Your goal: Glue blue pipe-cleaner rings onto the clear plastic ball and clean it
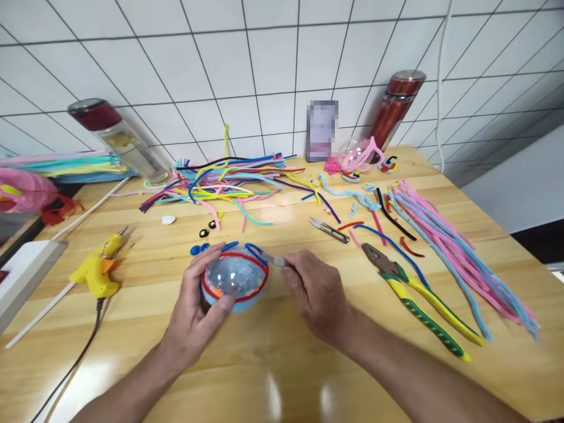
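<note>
A clear domed ball [235, 276] with a red band around its face and light blue round its lower edge sits in front of me. My left hand [196, 299] wraps its left side, thumb on the front of the dome. Blue loops stand at its top edge. My right hand [315, 291] is closed on a small grey metal tool [275, 261], whose tip is at the blue loop on the ball's upper right. What kind of tool it is, I cannot make out.
Yellow glue gun [97, 267] at left with its cord. Pliers [418, 299] and thread snips [329, 230] at right. Pipe cleaners lie in a pile [229, 182] behind and a bundle [458, 252] at right. Two bottles [126, 144] [394, 108] and a phone [321, 132] lean on the wall.
</note>
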A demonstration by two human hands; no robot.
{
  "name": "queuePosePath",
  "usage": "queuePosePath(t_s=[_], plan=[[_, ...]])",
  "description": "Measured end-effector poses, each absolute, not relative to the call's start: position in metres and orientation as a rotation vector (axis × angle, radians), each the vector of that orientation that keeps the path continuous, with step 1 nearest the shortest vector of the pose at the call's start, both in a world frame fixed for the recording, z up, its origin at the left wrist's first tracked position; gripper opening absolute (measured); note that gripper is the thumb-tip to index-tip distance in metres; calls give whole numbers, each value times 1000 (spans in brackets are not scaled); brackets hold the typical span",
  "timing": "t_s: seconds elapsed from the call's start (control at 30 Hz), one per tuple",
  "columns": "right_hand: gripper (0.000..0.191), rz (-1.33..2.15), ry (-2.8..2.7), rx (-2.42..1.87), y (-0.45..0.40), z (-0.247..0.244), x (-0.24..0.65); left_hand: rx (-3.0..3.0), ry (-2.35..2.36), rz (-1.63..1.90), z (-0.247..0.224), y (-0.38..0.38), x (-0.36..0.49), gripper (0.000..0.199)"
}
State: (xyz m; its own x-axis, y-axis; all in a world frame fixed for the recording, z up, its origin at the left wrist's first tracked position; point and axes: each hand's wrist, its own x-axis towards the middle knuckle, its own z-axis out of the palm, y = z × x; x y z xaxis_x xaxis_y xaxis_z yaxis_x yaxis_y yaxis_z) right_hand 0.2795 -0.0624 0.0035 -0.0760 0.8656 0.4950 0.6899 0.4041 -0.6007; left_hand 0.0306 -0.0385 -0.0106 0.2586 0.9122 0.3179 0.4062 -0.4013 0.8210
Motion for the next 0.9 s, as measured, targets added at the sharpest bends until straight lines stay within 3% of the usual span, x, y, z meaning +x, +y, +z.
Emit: queuePosePath(t_s=[0.27, 0.5, 0.73, 0.9], plan=[[31, 98, -1853, -1567, -47, -24, 283, 1865, 1215, 1143, -12, -38, 28, 61], [23, -53, -1946, -1632, -48, -27, 279, 1852, 1281, 1131, -15, -39, 21, 57], [35, -84, -1962, -1608, -48, -32, 278, 1700, 1357, 1175, -9, -47, 31, 57], [24, -56, -1906, -1545, -46, -27, 279, 1532, 1448, 1227, 3, -54, 44, 56]])
